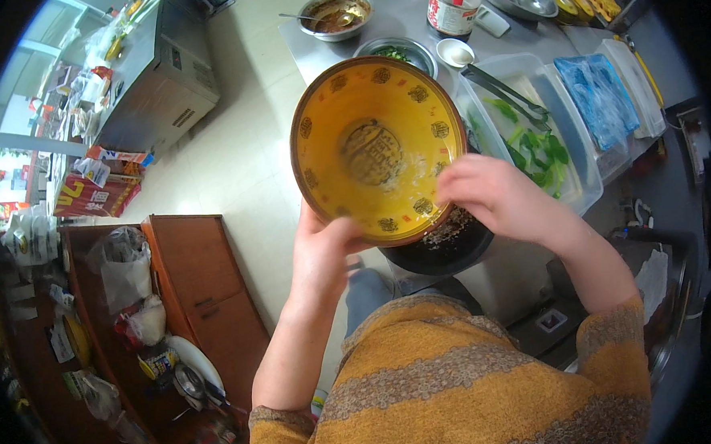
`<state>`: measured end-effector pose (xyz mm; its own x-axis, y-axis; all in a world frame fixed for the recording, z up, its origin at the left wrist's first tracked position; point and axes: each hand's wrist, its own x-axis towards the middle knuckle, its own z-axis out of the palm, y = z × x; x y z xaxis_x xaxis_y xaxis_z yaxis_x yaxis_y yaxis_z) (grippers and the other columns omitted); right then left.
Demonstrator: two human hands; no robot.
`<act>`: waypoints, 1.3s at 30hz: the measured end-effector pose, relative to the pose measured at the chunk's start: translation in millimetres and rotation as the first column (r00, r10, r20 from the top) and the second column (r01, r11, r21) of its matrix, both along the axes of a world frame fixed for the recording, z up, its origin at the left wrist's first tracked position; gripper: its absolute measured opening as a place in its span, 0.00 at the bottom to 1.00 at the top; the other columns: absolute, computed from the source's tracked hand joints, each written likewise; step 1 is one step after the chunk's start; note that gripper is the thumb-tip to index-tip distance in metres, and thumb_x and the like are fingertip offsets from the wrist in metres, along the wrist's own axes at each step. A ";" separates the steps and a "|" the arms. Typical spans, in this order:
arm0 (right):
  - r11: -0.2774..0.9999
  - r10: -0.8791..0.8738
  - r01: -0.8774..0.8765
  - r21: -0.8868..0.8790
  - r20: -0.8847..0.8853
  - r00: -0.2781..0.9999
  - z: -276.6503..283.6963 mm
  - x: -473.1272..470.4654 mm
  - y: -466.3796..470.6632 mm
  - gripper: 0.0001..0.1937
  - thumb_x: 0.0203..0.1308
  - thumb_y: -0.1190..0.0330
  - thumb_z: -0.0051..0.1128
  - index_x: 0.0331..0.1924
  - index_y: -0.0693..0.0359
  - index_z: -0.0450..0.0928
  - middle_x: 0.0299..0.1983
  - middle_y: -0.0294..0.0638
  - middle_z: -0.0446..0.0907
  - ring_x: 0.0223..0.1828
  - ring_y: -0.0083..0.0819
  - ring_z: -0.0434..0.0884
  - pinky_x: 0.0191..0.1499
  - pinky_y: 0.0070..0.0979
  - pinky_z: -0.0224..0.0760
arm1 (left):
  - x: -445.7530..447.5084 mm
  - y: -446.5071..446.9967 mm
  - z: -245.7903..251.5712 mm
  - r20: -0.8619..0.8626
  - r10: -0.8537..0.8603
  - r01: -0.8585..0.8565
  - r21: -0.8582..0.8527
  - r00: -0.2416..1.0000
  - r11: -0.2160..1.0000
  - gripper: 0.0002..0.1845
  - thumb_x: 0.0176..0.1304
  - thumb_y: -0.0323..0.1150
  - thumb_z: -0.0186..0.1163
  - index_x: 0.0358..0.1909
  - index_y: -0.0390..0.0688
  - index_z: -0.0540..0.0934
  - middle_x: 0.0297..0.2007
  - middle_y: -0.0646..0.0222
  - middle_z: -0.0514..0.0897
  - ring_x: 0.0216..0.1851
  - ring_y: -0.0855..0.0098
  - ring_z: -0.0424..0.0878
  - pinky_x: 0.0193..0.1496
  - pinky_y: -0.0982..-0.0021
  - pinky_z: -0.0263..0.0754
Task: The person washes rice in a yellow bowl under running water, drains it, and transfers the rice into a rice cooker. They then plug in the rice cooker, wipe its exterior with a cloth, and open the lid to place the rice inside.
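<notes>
A large yellow bowl (376,151) with dark printed emblems is tilted in front of me, its inside facing up towards the camera. My left hand (327,253) grips its lower left rim, thumb over the edge. My right hand (493,196) is at the lower right rim, fingers curled against the inside wall; whether it grips the rim or some scraps is not clear. Small pale bits cling inside the bowl near those fingers. Below the rim, a black container (448,256) holds grainy scraps, partly hidden by the bowl and my right hand.
On the steel table (301,50) are a bowl of brown paste (335,15) with a spoon, a bowl of chopped greens (395,54), a jar (453,12), a small white dish (455,53) and a clear tub of leafy greens (539,152) with black tongs (505,93). A wooden cabinet (198,260) stands at left.
</notes>
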<state>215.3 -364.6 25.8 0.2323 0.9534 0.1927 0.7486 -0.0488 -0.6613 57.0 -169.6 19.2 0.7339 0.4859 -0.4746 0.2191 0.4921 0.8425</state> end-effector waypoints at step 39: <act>0.973 0.180 -0.163 -0.167 0.094 0.979 -41.1 17.8 54.0 0.12 0.49 0.81 0.53 0.39 0.63 0.80 0.38 0.46 0.77 0.45 0.46 0.77 0.50 0.36 0.72 | -3.9 -0.8 4.2 0.017 -0.101 0.102 -0.089 0.995 0.991 0.37 0.51 0.16 0.48 0.67 0.40 0.57 0.55 0.56 0.73 0.50 0.60 0.80 0.45 0.63 0.84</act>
<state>233.1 -310.6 -15.3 0.0489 0.9974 0.0522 0.8213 -0.0104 -0.5704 53.1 -170.5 23.4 0.7832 0.3646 -0.5035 0.2614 0.5417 0.7989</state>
